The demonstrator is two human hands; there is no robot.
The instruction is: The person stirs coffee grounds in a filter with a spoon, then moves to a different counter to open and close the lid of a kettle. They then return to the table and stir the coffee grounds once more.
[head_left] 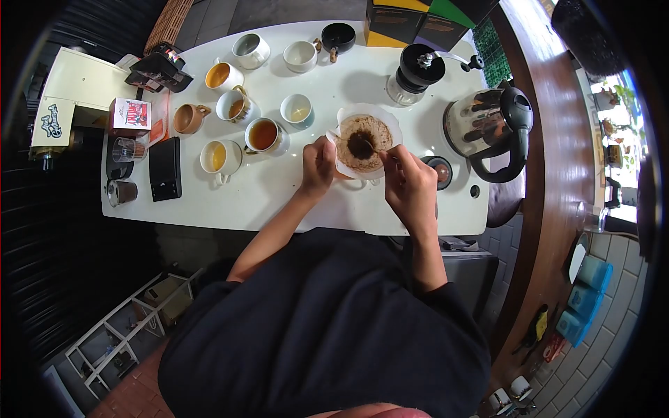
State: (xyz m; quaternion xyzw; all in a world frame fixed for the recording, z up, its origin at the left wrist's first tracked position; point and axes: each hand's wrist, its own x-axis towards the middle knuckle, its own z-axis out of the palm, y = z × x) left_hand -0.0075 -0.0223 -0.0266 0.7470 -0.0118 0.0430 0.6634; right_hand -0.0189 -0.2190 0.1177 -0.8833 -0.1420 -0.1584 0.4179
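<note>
A white paper coffee filter (pixel 398 129), wet grounds lining its inside and a dark patch at its centre, stands in a dripper whose body is mostly hidden below. At its left edge, my left hand (pixel 319 167) is closed, pinching the filter's paper rim. My right hand (pixel 410 182) is closed at the filter's lower right side. Its fingers grip a thin spoon-like utensil (pixel 378 150) that reaches into the grounds; its tip cannot be made out. Just left of the filter sits a small pale cup (pixel 297 111) with yellowish liquid.
Several cups stand to the left, including a cup of dark tea-coloured liquid (pixel 264 134). A hand coffee grinder (pixel 416 73) is behind on the right, beside a metal kettle (pixel 481 129). A black scale (pixel 166 168) lies at the left; boxes (pixel 425 24) stand at the back.
</note>
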